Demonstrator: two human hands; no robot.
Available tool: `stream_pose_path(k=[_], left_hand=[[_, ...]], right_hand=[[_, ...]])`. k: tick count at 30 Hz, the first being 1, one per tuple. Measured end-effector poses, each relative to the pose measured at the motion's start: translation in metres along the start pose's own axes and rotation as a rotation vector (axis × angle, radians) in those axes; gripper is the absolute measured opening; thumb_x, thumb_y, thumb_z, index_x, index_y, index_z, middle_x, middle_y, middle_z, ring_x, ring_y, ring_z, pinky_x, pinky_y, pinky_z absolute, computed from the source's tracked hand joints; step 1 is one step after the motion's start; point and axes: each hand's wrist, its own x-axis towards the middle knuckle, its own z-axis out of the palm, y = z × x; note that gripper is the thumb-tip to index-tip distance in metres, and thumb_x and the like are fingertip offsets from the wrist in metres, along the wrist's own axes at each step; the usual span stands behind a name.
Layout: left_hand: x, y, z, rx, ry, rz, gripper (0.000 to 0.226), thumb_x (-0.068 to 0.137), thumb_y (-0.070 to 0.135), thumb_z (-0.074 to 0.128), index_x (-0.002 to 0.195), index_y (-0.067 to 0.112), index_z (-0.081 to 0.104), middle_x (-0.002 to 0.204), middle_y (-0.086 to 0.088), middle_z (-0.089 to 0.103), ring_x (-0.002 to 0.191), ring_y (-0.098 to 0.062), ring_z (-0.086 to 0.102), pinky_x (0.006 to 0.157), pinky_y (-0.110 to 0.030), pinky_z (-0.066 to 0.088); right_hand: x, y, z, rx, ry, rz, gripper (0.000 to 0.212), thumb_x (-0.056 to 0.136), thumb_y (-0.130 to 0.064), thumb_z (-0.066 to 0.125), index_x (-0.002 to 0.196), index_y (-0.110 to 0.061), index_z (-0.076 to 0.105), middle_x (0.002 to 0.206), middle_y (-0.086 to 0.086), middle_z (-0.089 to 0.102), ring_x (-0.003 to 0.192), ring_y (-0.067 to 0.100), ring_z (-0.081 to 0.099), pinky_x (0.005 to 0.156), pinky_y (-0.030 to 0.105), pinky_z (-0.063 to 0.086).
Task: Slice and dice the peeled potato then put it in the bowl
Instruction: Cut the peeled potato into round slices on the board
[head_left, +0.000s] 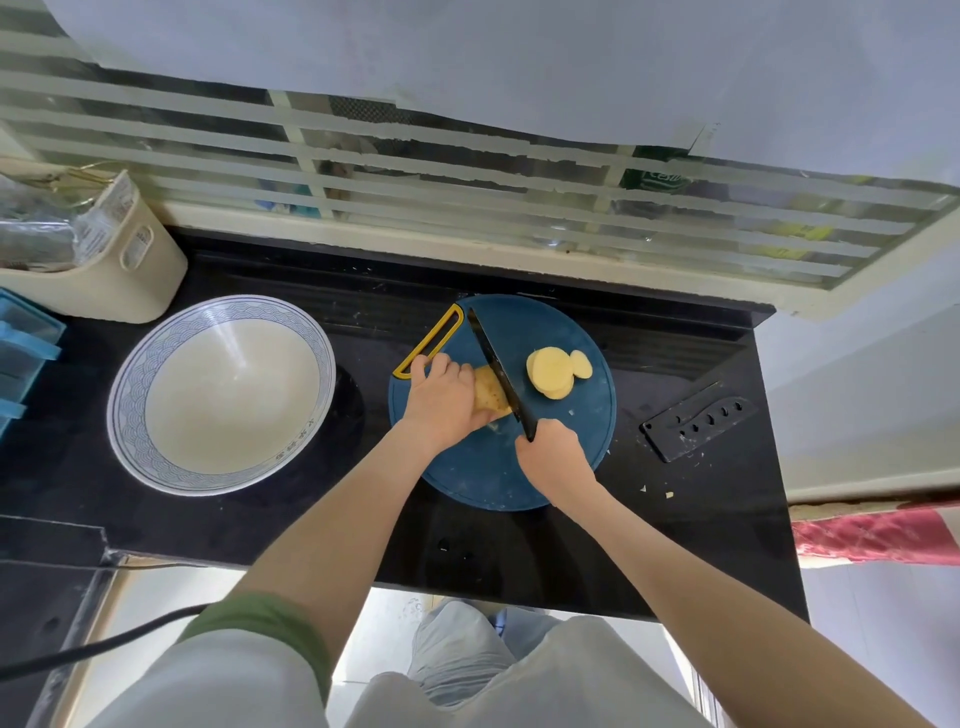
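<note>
Left hand (441, 397) grips the potato (491, 397), right hand (553, 452) grasps the black knife (498, 371); even slices demand tucked fingertips.

The left hand (441, 400) gripped the potato (491, 396) on the board (485, 480); the right hand (553, 456) held the knife (493, 364) against it. Slices (550, 375) lay at the board's two o'clock, the bowl (127, 410) at nine.

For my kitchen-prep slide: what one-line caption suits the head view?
Left hand steadies the potato on a blue board while the right hand slices it with a black knife.
</note>
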Motion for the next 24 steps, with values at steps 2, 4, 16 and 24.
stream_pose_path(k=[2,4,16,24], left_hand=[[0.0,0.0,0.001,-0.007,0.004,-0.002,0.069,0.087,0.066,0.043,0.125,0.009,0.049,0.122,-0.006,0.056,0.122,-0.024,0.037,0.102,-0.043,0.018],[0.001,-0.002,0.002,-0.011,-0.001,0.003,0.069,0.087,0.067,0.042,0.124,0.009,0.049,0.121,-0.006,0.056,0.122,-0.024,0.037,0.103,-0.043,0.019],[0.005,-0.008,0.006,-0.026,-0.01,0.035,0.073,0.087,0.069,0.041,0.131,0.01,0.045,0.126,-0.004,0.053,0.124,-0.022,0.035,0.102,-0.042,0.017],[0.004,-0.012,0.01,-0.018,-0.015,0.033,0.072,0.087,0.069,0.039,0.132,0.012,0.044,0.127,-0.003,0.053,0.125,-0.021,0.034,0.1,-0.04,0.015]], right_hand=[[0.001,0.001,0.001,-0.009,0.0,-0.001,0.015,0.098,-0.022,0.046,0.087,-0.011,0.048,0.073,-0.001,0.046,0.061,0.01,0.047,0.05,0.02,0.034],[0.002,0.001,0.003,-0.021,0.008,-0.003,0.015,0.098,-0.023,0.046,0.087,-0.012,0.048,0.074,-0.001,0.046,0.062,0.01,0.047,0.05,0.02,0.035],[0.013,0.004,0.012,-0.059,-0.005,-0.001,0.017,0.098,-0.026,0.046,0.089,-0.012,0.047,0.073,-0.002,0.045,0.063,0.01,0.048,0.053,0.021,0.037],[0.025,0.013,0.023,-0.074,-0.044,0.021,0.017,0.097,-0.025,0.046,0.09,-0.009,0.047,0.082,0.003,0.049,0.077,0.021,0.053,0.066,0.032,0.044]])
